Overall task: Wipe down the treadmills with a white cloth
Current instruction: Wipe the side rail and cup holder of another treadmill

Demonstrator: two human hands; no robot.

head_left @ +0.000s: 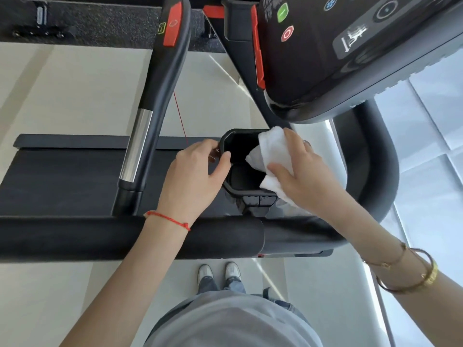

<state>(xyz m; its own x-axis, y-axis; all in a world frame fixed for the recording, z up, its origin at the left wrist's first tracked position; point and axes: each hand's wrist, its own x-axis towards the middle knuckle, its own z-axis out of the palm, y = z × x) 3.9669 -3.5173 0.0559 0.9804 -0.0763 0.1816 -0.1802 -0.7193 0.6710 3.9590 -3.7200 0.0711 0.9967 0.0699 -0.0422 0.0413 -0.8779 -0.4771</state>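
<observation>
A black treadmill fills the view, its running belt (62, 181) at the left and its console (350, 46) at the top right. Below the console sits a black cup-holder tray (240, 151). My left hand (198, 169) grips the tray's left rim, thumb hooked over the edge. My right hand (303, 171) holds a folded white cloth (270, 151) and presses it on the tray's right rim, under the console's lower edge. Part of the cloth hangs below my palm.
A black handrail (155, 96) with a chrome section and a red panel runs up the middle left. The near side handrail (125, 236) crosses in front of my arms. A red safety cord (179, 113) hangs beside the tray. Pale floor and my shoes (218, 271) lie below.
</observation>
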